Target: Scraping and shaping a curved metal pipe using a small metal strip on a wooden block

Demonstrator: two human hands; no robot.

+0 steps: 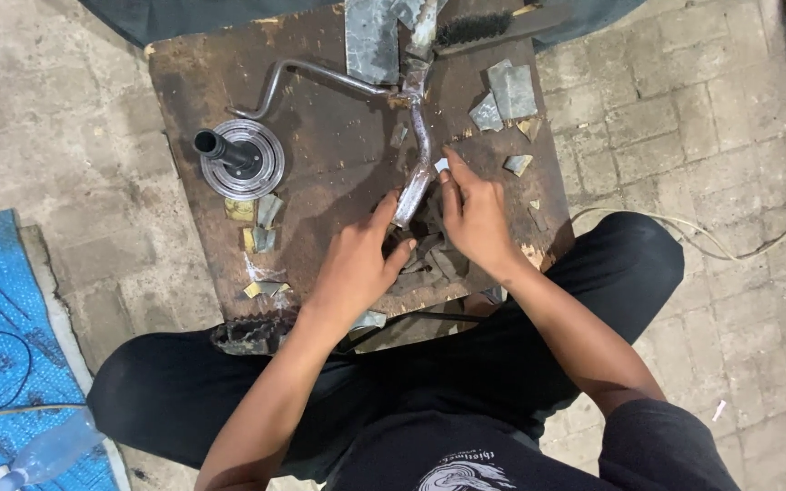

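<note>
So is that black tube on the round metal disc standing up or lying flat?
Standing up. The black tube rises from the centre of the round metal disc, which lies flat on the wooden board; its open end faces the camera.

Dim, even overhead light, soft shadows, slightly soft focus

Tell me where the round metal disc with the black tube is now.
In the head view, the round metal disc stands on the left part of the rusty work board, beside the bent metal pipe, away from both hands.

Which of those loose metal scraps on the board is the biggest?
The grey rectangular scrap near the board's far right edge, beside the brush; the other loose scraps are clearly smaller.
</note>
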